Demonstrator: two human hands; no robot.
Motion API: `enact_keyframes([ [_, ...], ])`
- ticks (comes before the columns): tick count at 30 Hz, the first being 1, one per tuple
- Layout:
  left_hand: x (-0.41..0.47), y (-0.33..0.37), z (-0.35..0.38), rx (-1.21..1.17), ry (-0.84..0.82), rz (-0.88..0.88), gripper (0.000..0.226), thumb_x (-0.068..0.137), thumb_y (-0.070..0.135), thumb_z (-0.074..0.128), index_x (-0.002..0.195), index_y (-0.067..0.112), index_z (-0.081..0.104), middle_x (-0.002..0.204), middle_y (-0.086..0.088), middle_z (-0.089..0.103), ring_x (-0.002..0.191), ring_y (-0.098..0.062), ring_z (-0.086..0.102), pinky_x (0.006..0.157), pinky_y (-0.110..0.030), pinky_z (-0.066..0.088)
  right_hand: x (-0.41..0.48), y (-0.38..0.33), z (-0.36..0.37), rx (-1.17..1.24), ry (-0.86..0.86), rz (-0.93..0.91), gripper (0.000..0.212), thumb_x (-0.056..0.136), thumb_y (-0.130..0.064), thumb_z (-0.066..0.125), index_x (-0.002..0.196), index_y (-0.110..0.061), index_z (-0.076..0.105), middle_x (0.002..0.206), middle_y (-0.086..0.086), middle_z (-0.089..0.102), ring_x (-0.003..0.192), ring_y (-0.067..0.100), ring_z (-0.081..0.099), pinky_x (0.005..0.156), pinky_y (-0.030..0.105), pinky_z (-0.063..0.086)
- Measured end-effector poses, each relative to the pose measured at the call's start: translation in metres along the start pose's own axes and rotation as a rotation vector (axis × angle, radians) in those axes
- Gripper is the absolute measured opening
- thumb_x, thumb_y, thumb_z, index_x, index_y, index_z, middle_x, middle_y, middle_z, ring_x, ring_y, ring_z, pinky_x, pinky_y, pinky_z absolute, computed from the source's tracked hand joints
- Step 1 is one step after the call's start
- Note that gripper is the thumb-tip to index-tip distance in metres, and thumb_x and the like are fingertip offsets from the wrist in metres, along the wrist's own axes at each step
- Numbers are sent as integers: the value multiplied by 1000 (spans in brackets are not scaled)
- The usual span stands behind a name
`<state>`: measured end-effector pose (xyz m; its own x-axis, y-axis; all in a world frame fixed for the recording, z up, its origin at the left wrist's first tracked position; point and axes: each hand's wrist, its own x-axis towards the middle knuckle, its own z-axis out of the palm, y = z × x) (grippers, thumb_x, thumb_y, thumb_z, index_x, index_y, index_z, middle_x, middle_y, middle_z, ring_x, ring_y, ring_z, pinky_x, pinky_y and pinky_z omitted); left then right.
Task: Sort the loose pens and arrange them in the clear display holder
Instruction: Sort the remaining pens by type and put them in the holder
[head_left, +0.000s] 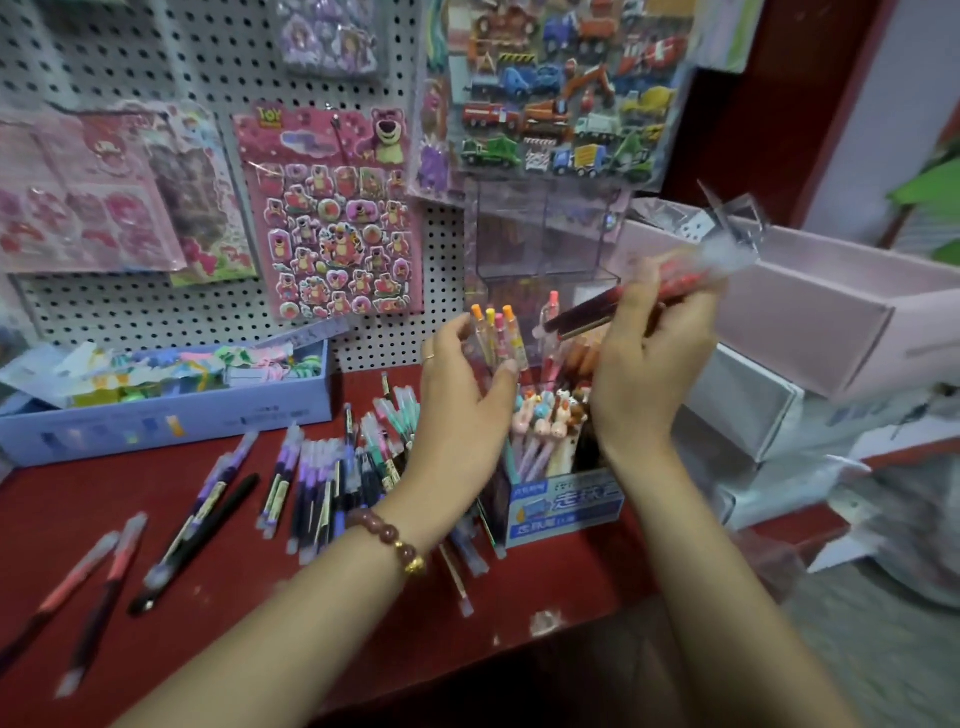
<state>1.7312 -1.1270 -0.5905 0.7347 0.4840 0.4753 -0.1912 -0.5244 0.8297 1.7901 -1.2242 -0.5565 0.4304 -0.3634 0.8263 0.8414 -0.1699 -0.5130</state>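
My right hand (649, 358) grips a bunch of red pens (613, 299) held slanted, their clear caps pointing up and right. My left hand (462, 384) hovers with fingers spread beside several orange-topped pens (498, 332) standing in the clear display holder (545, 234). It touches or nearly touches them; I cannot tell which. Loose purple, black and green pens (322, 483) lie in a heap on the red shelf (218, 597). Two red pens (98, 566) rest at the left.
A small cardboard box (561, 506) of animal-topped pens stands below my hands. A blue box (166, 415) of small items sits at the back left. Sticker sheets (332, 208) hang on the pegboard. Pink and white boxes (831, 332) are stacked on the right.
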Motion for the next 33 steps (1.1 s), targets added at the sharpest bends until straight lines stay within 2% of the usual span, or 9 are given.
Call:
enact_keyframes([
  [3, 0, 0, 3, 34, 16, 11, 54, 93, 21, 55, 139, 20, 26, 139, 4, 27, 115, 3, 29, 87, 0, 24, 6, 2, -7, 0, 112, -22, 7, 95, -22, 42, 89, -25, 39, 69, -19, 40, 61, -13, 45, 59, 6, 32],
  [7, 1, 3, 5, 83, 22, 85, 63, 91, 19, 58, 142, 21, 21, 139, 4, 18, 110, 11, 19, 83, 10, 16, 7, 12, -13, -106, 17, 20, 13, 96, -22, 46, 92, -10, 48, 65, -17, 41, 57, 5, 43, 54, 23, 34],
  [8, 1, 4, 5, 118, 38, 132, 67, 89, 18, 60, 143, 21, 20, 138, 5, 16, 111, 10, 18, 91, 7, 15, 5, 13, -13, -127, -14, 26, 14, 96, -23, 48, 92, -9, 49, 64, -15, 43, 58, 7, 45, 55, 27, 35],
  [10, 1, 5, 3, 264, 92, 278, 70, 85, 16, 64, 143, 22, 24, 138, 3, 18, 124, -3, 19, 111, -21, 19, 2, 13, -13, -183, -79, 21, 18, 96, -26, 50, 89, -10, 51, 66, -10, 49, 58, 12, 51, 55, 30, 37],
  [12, 4, 5, 2, 441, 104, 430, 61, 85, 16, 63, 139, 22, 36, 144, -3, 23, 134, -14, 18, 114, -40, 17, -2, 13, -12, -233, -151, 12, 20, 95, -30, 51, 88, -11, 53, 69, -5, 55, 58, 18, 54, 54, 29, 35],
  [15, 7, 4, 1, 536, 36, 506, 47, 87, 18, 56, 133, 21, 47, 149, 2, 33, 138, -13, 20, 108, -35, 9, -5, 12, -10, -234, -261, -1, 22, 94, -32, 53, 88, -12, 52, 62, -4, 56, 51, 16, 52, 51, 27, 34],
  [23, 12, -3, -5, 533, 13, 498, 59, 87, 23, 55, 143, 24, 37, 148, 10, 34, 135, -9, 21, 106, -26, 6, 1, 16, -11, -154, -448, 77, 24, 94, -36, 48, 92, -12, 52, 67, 2, 61, 59, 21, 60, 60, 45, 48],
  [28, 19, -3, -5, 619, 40, 572, 49, 87, 34, 46, 135, 24, 47, 143, 11, 43, 127, -14, 29, 99, -33, 16, 1, 16, -12, -372, -692, -5, 24, 93, -39, 51, 89, -15, 50, 59, -3, 55, 60, 23, 56, 54, 36, 43],
  [33, 25, 1, -2, 609, 57, 553, 42, 88, 43, 50, 127, 30, 51, 128, 13, 54, 114, -14, 31, 83, -26, 13, 5, 20, -12, -401, -680, 62, 30, 85, -43, 63, 76, -17, 53, 60, -1, 56, 61, 20, 55, 52, 33, 40],
])
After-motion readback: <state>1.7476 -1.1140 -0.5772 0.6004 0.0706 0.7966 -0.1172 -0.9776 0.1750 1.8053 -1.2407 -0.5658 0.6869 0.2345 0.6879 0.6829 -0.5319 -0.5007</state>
